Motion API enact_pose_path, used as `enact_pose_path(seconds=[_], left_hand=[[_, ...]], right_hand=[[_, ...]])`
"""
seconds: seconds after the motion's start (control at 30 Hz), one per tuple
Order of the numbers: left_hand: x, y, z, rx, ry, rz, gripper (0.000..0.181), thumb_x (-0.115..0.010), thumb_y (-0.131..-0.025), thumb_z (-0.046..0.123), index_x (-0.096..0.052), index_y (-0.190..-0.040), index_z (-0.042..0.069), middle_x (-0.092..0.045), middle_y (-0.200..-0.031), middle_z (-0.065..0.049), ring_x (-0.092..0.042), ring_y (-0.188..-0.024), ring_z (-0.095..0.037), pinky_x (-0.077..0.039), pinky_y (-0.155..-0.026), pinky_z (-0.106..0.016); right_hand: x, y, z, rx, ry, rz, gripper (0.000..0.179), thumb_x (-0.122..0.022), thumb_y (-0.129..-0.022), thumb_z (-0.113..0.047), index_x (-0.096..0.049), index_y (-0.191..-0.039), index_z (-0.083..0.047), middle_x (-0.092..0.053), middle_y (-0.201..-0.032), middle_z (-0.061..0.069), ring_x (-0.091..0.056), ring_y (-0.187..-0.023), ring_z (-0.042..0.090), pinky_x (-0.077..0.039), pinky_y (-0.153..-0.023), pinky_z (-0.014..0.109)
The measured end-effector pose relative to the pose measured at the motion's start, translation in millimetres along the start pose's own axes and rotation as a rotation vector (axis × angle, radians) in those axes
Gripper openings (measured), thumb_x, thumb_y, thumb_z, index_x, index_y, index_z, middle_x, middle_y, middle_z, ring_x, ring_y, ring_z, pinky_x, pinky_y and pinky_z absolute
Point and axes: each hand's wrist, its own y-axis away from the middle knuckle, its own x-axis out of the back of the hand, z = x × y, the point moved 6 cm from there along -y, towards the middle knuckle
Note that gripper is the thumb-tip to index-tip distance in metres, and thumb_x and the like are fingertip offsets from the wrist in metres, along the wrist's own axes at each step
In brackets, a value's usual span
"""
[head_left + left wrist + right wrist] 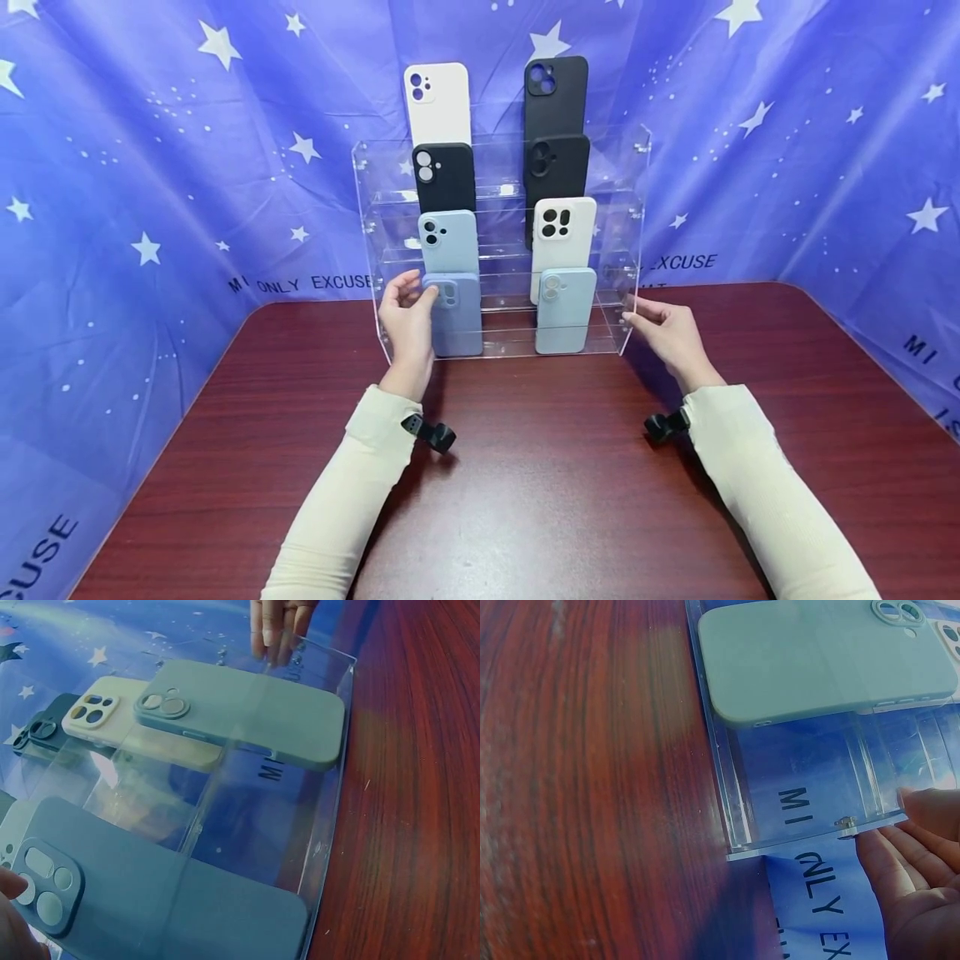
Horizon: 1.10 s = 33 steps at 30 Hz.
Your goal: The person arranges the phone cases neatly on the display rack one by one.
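A clear acrylic stepped stand (510, 343) holds phone cases in two columns. My left hand (407, 321) is at the stand's front left, pinching the upper left edge of a periwinkle-blue phone case (459, 329) in the lowest tier. In the left wrist view, the thumb (10, 883) lies at that case's camera cutouts. With thumb and fingers, my right hand (670, 332) grips the stand's right side panel, also seen in the right wrist view. A pale blue phone case (564, 321) leans in the lowest tier, near that hand.
Behind the front cases stand a light blue case (450, 237), a white case (566, 250), black cases (444, 187) and another white case (442, 108). The stand is on a reddish-brown wooden table (525, 467), with a blue star-printed curtain (262, 100) behind.
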Motion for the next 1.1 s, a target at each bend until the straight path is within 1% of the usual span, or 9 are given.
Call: enact_pose_path(seconds=[0.37, 0.5, 0.6, 0.7, 0.83, 0.9, 1.0, 1.07, 1.1], left_hand=[[1.6, -2.1, 4.3, -0.054, -0.023, 0.005, 0.022, -0.067, -0.071, -0.013, -0.068, -0.089, 0.0, -0.06, -0.08, 0.006, -0.051, -0.066, -0.006, -0.046, -0.058, -0.016], [2.4, -1.2, 5.4, -0.046, -0.072, 0.002, 0.022, -0.069, -0.072, -0.009, -0.069, -0.092, -0.001, -0.061, -0.08, 0.007, -0.051, -0.065, -0.006, -0.045, -0.057, -0.016], [3.2, -2.2, 5.1, -0.039, -0.091, 0.003, 0.022, -0.071, -0.072, -0.007, -0.07, -0.092, 0.0, -0.062, -0.081, 0.006, -0.051, -0.066, -0.006, -0.046, -0.057, -0.016], [4.2, -3.3, 5.8, -0.045, -0.123, 0.001, 0.022, -0.073, -0.072, -0.005, -0.072, -0.093, 0.002, -0.063, -0.083, 0.003, -0.053, -0.069, -0.007, -0.047, -0.058, -0.017], [4.9, -4.0, 8.4, -0.084, -0.248, -0.017, 0.021, -0.075, -0.073, 0.003, -0.074, -0.094, 0.007, -0.063, -0.086, 0.001, -0.055, -0.075, -0.008, -0.049, -0.063, -0.018], [4.7, -4.7, 9.7, -0.112, -0.309, -0.031, 0.021, -0.076, -0.073, 0.007, -0.075, -0.093, 0.009, -0.063, -0.088, 0.0, -0.056, -0.079, -0.009, -0.05, -0.066, -0.018], [4.4, -5.7, 11.6, -0.154, -0.356, -0.052, 0.02, -0.076, -0.073, 0.008, -0.075, -0.093, 0.009, -0.064, -0.088, -0.002, -0.057, -0.08, -0.01, -0.051, -0.069, -0.018], [4.1, -6.0, 12.3, -0.177, -0.366, -0.063, 0.019, -0.076, -0.073, 0.008, -0.075, -0.092, 0.009, -0.063, -0.087, -0.002, -0.057, -0.081, -0.01, -0.051, -0.071, -0.019], [4.0, -5.9, 12.8, -0.19, -0.376, -0.066, 0.019, -0.076, -0.073, 0.009, -0.075, -0.092, 0.009, -0.063, -0.086, -0.002, -0.056, -0.081, -0.009, -0.051, -0.071, -0.019]], right_hand=[[0.6, -0.8, 1.2, 0.01, 0.0, 0.005, 0.037, -0.063, -0.09, -0.01, -0.058, -0.122, 0.008, -0.061, -0.109, 0.025, -0.056, -0.075, -0.013, -0.051, -0.07, 0.006], [0.7, -0.6, 2.8, -0.005, -0.027, 0.0, 0.037, -0.063, -0.09, -0.008, -0.057, -0.122, 0.008, -0.069, -0.096, -0.001, -0.058, -0.074, -0.011, -0.053, -0.071, 0.01], [0.5, -0.8, 3.2, -0.006, -0.051, -0.004, 0.037, -0.063, -0.09, -0.008, -0.057, -0.123, 0.009, -0.064, -0.082, -0.023, -0.058, -0.073, -0.011, -0.054, -0.07, 0.01], [0.3, -1.2, 2.0, 0.002, -0.065, -0.006, 0.038, -0.063, -0.089, -0.007, -0.056, -0.123, 0.01, -0.06, -0.077, -0.03, -0.058, -0.073, -0.011, -0.053, -0.069, 0.009], [0.8, -0.9, 1.5, 0.002, -0.059, -0.01, 0.038, -0.063, -0.09, -0.007, -0.056, -0.123, 0.01, -0.064, -0.083, -0.022, -0.058, -0.074, -0.01, -0.054, -0.07, 0.01], [1.1, -0.6, 1.5, 0.001, -0.046, -0.009, 0.038, -0.063, -0.09, -0.008, -0.056, -0.123, 0.009, -0.068, -0.093, -0.008, -0.058, -0.075, -0.011, -0.053, -0.071, 0.01], [1.2, -0.2, 1.6, 0.003, -0.021, -0.007, 0.038, -0.063, -0.09, -0.009, -0.057, -0.123, 0.008, -0.065, -0.106, 0.013, -0.057, -0.076, -0.012, -0.052, -0.07, 0.008], [1.1, -0.1, 2.0, 0.003, -0.023, -0.007, 0.037, -0.063, -0.09, -0.009, -0.057, -0.123, 0.008, -0.064, -0.107, 0.015, -0.057, -0.076, -0.012, -0.052, -0.07, 0.008], [1.0, 0.0, 2.3, 0.002, -0.027, -0.008, 0.037, -0.063, -0.09, -0.008, -0.057, -0.123, 0.008, -0.066, -0.104, 0.009, -0.057, -0.076, -0.012, -0.052, -0.07, 0.008]])
